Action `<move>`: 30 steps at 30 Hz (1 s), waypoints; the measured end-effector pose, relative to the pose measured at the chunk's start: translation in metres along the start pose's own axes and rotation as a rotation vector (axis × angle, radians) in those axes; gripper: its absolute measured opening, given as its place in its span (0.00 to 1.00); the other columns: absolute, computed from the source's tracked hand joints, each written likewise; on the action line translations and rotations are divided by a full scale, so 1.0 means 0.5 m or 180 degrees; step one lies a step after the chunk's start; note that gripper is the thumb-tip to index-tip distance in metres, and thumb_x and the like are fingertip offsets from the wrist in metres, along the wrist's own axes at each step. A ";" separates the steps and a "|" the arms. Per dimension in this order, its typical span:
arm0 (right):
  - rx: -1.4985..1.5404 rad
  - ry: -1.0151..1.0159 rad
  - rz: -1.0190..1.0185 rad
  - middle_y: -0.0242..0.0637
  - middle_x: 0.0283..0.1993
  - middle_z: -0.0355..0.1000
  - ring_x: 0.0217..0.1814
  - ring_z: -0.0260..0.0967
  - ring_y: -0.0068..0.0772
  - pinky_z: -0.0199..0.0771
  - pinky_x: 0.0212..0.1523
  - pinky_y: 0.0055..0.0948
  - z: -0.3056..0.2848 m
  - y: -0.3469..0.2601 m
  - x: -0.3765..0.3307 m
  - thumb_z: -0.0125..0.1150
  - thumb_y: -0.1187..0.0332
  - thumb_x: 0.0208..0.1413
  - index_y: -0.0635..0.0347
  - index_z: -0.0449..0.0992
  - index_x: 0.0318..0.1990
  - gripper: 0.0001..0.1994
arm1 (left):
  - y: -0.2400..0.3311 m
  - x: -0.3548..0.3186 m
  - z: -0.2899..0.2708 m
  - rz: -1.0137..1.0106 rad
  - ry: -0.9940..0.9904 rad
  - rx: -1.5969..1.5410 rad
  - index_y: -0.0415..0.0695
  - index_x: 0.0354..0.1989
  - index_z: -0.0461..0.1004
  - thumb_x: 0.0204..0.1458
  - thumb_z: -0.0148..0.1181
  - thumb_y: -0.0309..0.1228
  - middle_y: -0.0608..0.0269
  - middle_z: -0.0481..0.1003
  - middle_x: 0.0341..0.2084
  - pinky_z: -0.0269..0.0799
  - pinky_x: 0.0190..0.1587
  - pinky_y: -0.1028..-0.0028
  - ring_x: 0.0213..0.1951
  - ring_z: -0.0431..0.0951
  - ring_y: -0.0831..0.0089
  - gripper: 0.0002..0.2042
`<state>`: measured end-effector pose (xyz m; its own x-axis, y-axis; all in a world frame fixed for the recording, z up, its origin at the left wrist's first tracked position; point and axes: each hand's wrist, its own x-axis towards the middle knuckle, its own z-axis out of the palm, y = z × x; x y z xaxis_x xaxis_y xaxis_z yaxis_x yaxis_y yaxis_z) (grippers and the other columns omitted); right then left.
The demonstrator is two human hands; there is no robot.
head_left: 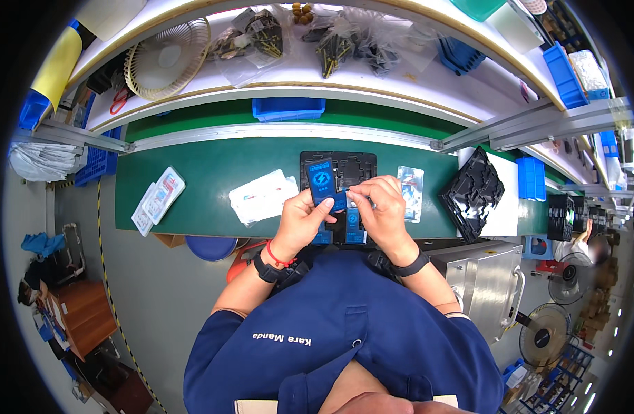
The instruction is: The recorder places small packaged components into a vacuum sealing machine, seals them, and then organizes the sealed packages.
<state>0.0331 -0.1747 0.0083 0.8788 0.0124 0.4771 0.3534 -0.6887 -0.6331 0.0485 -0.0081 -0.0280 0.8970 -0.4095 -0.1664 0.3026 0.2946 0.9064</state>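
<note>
Green bench top (213,155) stretches beneath a white shelf (434,90). Above its middle, a flat dark-blue pack (322,178) with a lightning mark is held up over a black moulded tray (363,165). The left hand (299,219) grasps the pack's lower part, thumb on the printed face. The right hand (380,204) has its thumb and fingertips drawn together at the pack's right edge; whether they grip the pack or something small, I cannot tell. Similar blue packs (352,220) lie at the tray's near end. White packages (261,196) sit left of the tray, a clear package (411,193) right of it, and farther right a second black tray (473,193).
</note>
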 end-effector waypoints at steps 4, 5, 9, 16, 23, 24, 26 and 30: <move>-0.0479 0.0162 -0.0470 0.32 0.27 0.70 0.32 0.66 0.34 0.62 0.38 0.32 0.003 -0.012 0.008 0.64 0.76 0.37 0.59 0.74 0.26 0.07 | -0.012 -0.004 -0.005 0.0179 0.0115 0.0040 0.36 0.37 0.72 0.54 0.53 0.27 0.62 0.76 0.31 0.75 0.30 0.80 0.31 0.75 0.80 0.07; -0.0621 0.0155 -0.0760 0.33 0.27 0.70 0.31 0.66 0.35 0.63 0.36 0.32 0.002 -0.011 0.012 0.63 0.77 0.36 0.60 0.73 0.26 0.07 | -0.014 -0.004 -0.008 0.0223 0.0110 0.0115 0.36 0.37 0.72 0.54 0.53 0.27 0.62 0.76 0.30 0.75 0.30 0.80 0.30 0.75 0.80 0.07; -0.0889 -0.0284 -0.1327 0.35 0.30 0.68 0.34 0.64 0.35 0.63 0.41 0.34 -0.010 -0.003 0.028 0.59 0.74 0.38 0.60 0.72 0.28 0.07 | -0.002 -0.006 -0.007 0.0285 0.0086 0.0175 0.35 0.37 0.72 0.54 0.53 0.27 0.63 0.76 0.29 0.74 0.30 0.80 0.29 0.74 0.81 0.07; -0.0540 -0.0537 -0.1115 0.36 0.30 0.66 0.34 0.63 0.37 0.64 0.40 0.33 -0.005 -0.006 0.026 0.59 0.76 0.41 0.60 0.68 0.28 0.06 | 0.009 -0.003 -0.003 0.0274 0.0165 0.0028 0.35 0.39 0.71 0.55 0.51 0.26 0.59 0.75 0.33 0.76 0.31 0.78 0.33 0.76 0.77 0.08; 0.0592 -0.0084 0.1045 0.37 0.26 0.73 0.28 0.68 0.30 0.68 0.31 0.27 0.018 -0.011 -0.009 0.63 0.74 0.44 0.62 0.76 0.29 0.04 | 0.022 -0.002 0.008 0.0467 0.0556 -0.0507 0.34 0.39 0.71 0.55 0.52 0.26 0.58 0.75 0.35 0.77 0.33 0.76 0.36 0.76 0.74 0.08; 0.0636 -0.0118 0.1054 0.37 0.27 0.73 0.30 0.68 0.28 0.67 0.32 0.25 0.020 -0.015 -0.009 0.62 0.75 0.45 0.63 0.76 0.30 0.03 | 0.022 -0.003 0.010 0.0463 0.0550 -0.0506 0.34 0.39 0.71 0.55 0.52 0.26 0.58 0.75 0.35 0.77 0.33 0.76 0.36 0.76 0.74 0.08; 0.0691 -0.0136 0.1036 0.36 0.27 0.72 0.30 0.67 0.25 0.67 0.33 0.23 0.025 -0.014 -0.011 0.62 0.76 0.46 0.63 0.77 0.30 0.03 | 0.021 -0.005 0.015 0.0686 0.0573 -0.0297 0.34 0.39 0.71 0.54 0.52 0.26 0.58 0.75 0.35 0.77 0.33 0.76 0.34 0.76 0.75 0.08; 0.0751 -0.0090 0.1091 0.36 0.26 0.72 0.29 0.66 0.23 0.66 0.31 0.22 0.027 -0.011 -0.011 0.62 0.76 0.46 0.63 0.77 0.30 0.03 | 0.006 -0.007 0.013 0.0846 0.0548 -0.0133 0.34 0.38 0.72 0.54 0.53 0.26 0.59 0.76 0.33 0.76 0.32 0.77 0.32 0.76 0.76 0.08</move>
<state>0.0306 -0.1611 0.0011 0.9657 -0.1665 0.1995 0.0997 -0.4715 -0.8762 0.0444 -0.0112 -0.0222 0.9867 -0.1625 0.0077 0.0601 0.4084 0.9108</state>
